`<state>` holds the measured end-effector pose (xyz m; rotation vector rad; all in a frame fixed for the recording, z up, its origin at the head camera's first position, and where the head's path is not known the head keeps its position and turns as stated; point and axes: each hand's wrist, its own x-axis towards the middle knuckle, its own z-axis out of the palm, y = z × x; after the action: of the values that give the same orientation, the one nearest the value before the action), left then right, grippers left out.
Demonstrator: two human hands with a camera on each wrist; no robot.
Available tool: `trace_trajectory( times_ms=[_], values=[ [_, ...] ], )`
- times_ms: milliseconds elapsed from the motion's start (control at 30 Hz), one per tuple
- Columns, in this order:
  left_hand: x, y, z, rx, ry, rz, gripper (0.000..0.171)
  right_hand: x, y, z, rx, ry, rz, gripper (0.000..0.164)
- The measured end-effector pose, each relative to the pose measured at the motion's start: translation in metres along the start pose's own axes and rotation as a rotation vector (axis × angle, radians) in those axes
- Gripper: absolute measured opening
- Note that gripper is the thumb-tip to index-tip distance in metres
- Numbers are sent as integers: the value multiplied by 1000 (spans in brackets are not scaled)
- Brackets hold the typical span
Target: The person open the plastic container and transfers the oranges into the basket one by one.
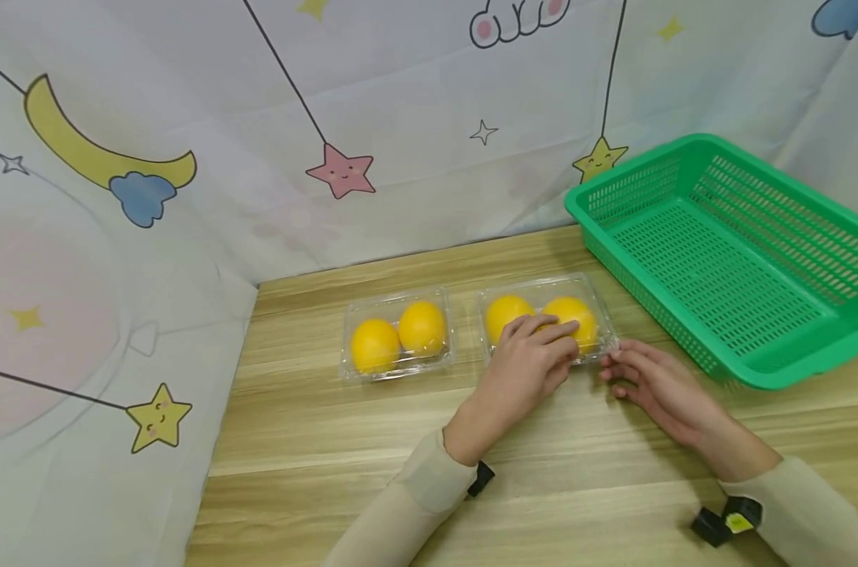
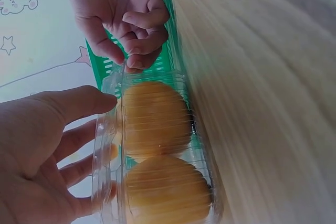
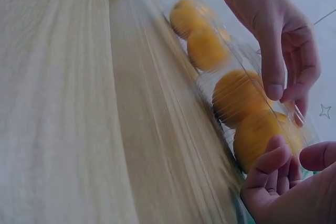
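A clear plastic clamshell box (image 1: 495,296) holding two oranges (image 1: 508,313) sits on the table in front of me. My left hand (image 1: 531,358) lies over its lid, fingers stretched across the top and thumb at the front edge, as the left wrist view shows. At the box's right front corner, my right hand (image 1: 655,386) pinches the plastic rim between thumb and forefinger, its other fingers loosely bent. Through the ribbed side, the oranges (image 2: 157,119) show in the left wrist view. A second clear box (image 1: 393,299) with two oranges (image 1: 423,328) stands to the left.
A green plastic basket (image 1: 726,362) with slotted walls stands at the right, close beside the box. Behind the wooden table (image 1: 294,441) hangs a pale curtain (image 1: 429,197) printed with stars and a moon. Each sleeve has a small black device (image 1: 726,520) near the wrist.
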<state>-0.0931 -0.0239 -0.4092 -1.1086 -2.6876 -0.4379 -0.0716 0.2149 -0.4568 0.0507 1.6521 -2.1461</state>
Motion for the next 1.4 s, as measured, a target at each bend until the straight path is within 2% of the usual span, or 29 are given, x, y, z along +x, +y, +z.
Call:
trace_trajectory(
  times_ms=[233, 400, 700, 933, 1033, 1167, 1400],
  values=[
    [-3, -1, -1, 22, 12, 28, 8, 0, 0, 2, 14, 7, 4, 16],
    [-9, 0, -1, 8, 49, 31, 10, -1, 2, 2, 56, 2, 8, 16],
    [-9, 0, -11, -70, 191, 68, 21, 0, 4, 0, 124, -25, -41, 20],
    [-11, 1, -23, 9, 318, 113, 30, -1, 6, -1, 187, -53, -84, 25],
    [-11, 1, -30, 8, 363, 128, 30, 0, 6, -1, 188, -55, -88, 25],
    [-13, 0, -32, -6, 366, 127, 28, -1, 7, -1, 187, -57, -89, 26],
    [-20, -2, -24, -35, 315, 83, 31, -1, 8, 0, 179, -65, -85, 25]
  ],
)
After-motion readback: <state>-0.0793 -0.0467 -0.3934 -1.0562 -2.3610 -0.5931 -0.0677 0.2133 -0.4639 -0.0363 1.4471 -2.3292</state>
